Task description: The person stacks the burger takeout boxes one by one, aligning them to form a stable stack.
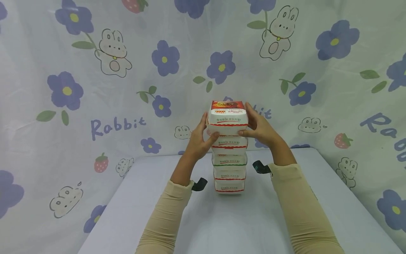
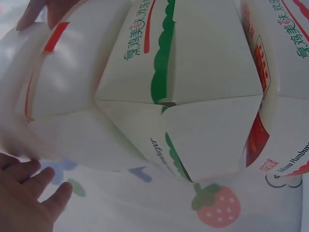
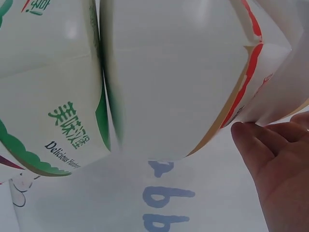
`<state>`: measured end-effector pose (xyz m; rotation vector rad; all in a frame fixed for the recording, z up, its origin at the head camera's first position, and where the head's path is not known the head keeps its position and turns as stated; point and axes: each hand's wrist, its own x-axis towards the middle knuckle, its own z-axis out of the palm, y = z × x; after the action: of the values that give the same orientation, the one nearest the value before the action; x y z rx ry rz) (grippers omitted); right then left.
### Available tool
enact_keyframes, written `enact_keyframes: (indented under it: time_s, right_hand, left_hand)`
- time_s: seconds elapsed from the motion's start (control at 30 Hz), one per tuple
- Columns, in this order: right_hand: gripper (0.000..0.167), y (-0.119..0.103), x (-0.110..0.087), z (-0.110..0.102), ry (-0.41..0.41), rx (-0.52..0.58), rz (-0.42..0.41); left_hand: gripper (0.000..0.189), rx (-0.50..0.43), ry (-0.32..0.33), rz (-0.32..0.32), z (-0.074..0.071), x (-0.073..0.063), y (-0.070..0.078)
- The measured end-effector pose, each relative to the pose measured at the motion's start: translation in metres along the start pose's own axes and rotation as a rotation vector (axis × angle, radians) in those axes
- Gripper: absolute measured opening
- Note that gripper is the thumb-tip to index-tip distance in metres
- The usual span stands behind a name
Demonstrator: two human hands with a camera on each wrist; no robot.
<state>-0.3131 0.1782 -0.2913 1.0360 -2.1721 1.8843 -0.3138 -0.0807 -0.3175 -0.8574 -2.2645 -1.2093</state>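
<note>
A white burger box [image 1: 227, 129] with red trim and a red picture lid tops an upright stack. My left hand [image 1: 199, 140] grips its left side, thumb at the lower front edge. On the opposite side my right hand [image 1: 261, 128] holds it the same way, fingers reaching toward the back. Beneath it are several similar boxes, among them a green-trimmed burger box [image 1: 229, 161] and, on the table, a red-trimmed bottom box [image 1: 229, 186]. Both wrist views show the boxes' sides close up, with the left fingers [image 2: 58, 193] and right fingers [image 3: 248, 142] beside the upper ones.
The stack stands on a table with a white cover [image 1: 209, 225]. Behind and around it hangs a curtain [image 1: 190, 88] printed with rabbits, purple flowers and strawberries. Dark wrist-worn pieces [image 1: 262, 167] jut from both sleeves near the stack.
</note>
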Motion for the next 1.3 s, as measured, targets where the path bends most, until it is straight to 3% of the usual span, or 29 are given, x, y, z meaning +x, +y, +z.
enact_keyframes:
  time_s: [0.33,1.3]
  right_hand:
    - [0.110,0.007,-0.001,-0.004,0.006,-0.028,-0.026]
    - [0.110,0.012,-0.007,-0.004,0.041,-0.082,0.001]
  left_hand:
    - [0.094,0.005,-0.015,-0.028,0.003,0.000,-0.002]
    - [0.092,0.002,-0.029,-0.006,0.010,-0.003,-0.008]
